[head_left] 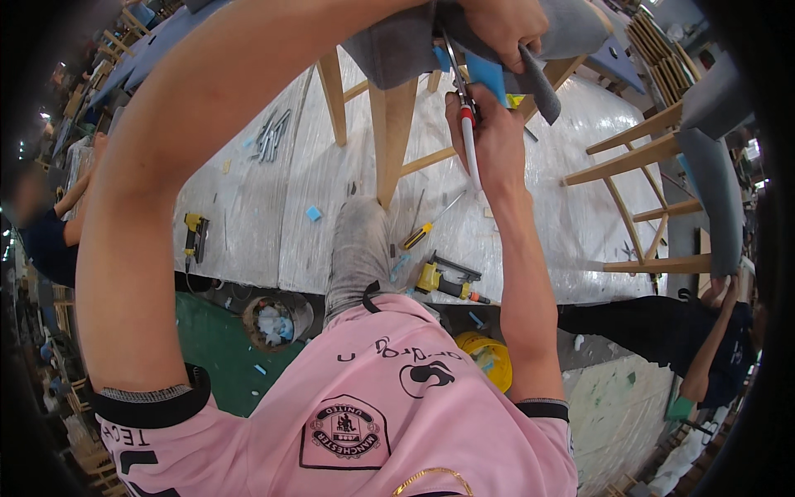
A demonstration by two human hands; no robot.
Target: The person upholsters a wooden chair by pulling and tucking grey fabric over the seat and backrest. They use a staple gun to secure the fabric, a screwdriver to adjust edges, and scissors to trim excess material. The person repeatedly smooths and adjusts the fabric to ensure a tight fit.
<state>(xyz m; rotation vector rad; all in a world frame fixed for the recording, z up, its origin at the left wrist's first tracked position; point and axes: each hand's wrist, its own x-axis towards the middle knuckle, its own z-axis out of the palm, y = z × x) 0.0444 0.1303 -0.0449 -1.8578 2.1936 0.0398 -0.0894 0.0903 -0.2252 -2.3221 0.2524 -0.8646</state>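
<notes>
At the top, a wooden chair [389, 137] with grey upholstery stands upside-up or tilted, I cannot tell which. My left hand [505, 29] reaches across and is closed on a flap of grey fabric [542, 87]. Just below it, my right hand [493, 137] grips scissors [464, 103] with red and white handles, their blades pointing up at the fabric's edge. Blue foam [487, 76] shows between the fabric and my right hand. The blade tips are partly hidden by the fabric.
On the wrapped tabletop lie a screwdriver [431, 224], two yellow-black staple guns [195, 238] and metal staple strips [272, 137]. A waste bucket [302, 315] and a yellow bucket [472, 341] stand below. At the right, a co-worker [712, 340] touches another grey chair [725, 199]; another person [54, 240] is at left.
</notes>
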